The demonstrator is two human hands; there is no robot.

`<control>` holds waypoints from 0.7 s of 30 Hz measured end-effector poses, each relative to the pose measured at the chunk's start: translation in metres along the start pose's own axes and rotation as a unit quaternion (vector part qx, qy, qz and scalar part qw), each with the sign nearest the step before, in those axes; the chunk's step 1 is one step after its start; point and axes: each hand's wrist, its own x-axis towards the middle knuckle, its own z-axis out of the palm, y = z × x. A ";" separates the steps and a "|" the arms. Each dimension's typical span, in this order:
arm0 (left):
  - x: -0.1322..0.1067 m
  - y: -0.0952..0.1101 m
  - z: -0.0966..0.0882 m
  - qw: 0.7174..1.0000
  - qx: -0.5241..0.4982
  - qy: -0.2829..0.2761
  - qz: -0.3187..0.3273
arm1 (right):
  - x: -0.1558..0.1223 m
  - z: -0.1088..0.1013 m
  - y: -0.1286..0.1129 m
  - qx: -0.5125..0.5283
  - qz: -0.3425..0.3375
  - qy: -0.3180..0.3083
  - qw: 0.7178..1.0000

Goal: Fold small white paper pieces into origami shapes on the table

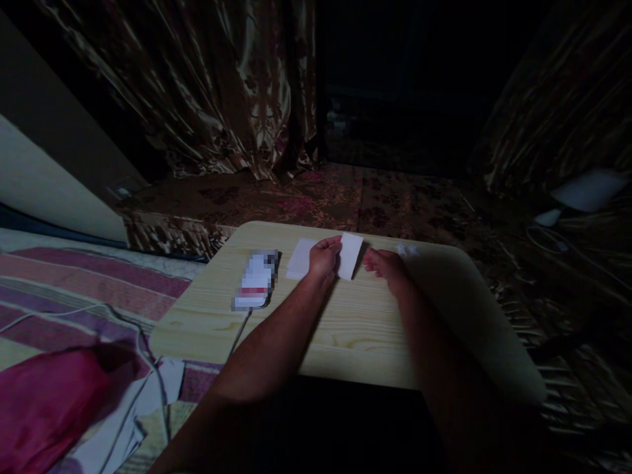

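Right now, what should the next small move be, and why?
Probably bring the right hand to the right edge of the white paper: the left hand grips its left side, while the right is close by but not touching.

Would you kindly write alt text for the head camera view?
A left hand holds a white paper piece over a dimly lit wooden table; the right hand is nearby. More paper and a pixelated device lie to the left.
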 end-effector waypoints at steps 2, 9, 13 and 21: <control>-0.002 -0.002 0.002 1.000 -0.002 -0.010 0.000 | 0.001 0.006 -0.005 0.051 -0.013 -0.051 0.997; -0.012 -0.002 -0.001 0.997 0.038 -0.066 -0.031 | 0.008 0.024 0.009 0.077 -0.084 -0.002 0.994; -0.012 0.000 -0.005 0.987 0.060 -0.128 -0.071 | 0.006 0.022 0.014 0.060 -0.093 -0.012 0.994; -0.012 -0.003 -0.001 0.988 0.116 -0.103 -0.008 | 0.008 0.017 0.023 -0.009 -0.145 0.064 0.987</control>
